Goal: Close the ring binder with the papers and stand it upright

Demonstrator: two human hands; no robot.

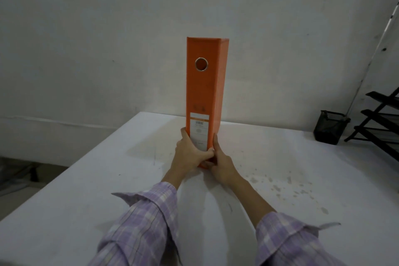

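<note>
An orange ring binder (205, 90) stands upright and closed on the white table (86, 190), its spine facing me with a metal-rimmed finger hole near the top and a white label low down. My left hand (190, 151) grips the spine's lower left edge, thumb across the front. My right hand (220, 160) clasps the lower right edge. Both hands meet at the binder's base. The papers inside are hidden.
A black mesh pen holder (329, 126) stands at the table's far right, next to a black tiered rack (380, 123). A white wall rises behind the table. The table's left edge runs diagonally; stains speckle its right side.
</note>
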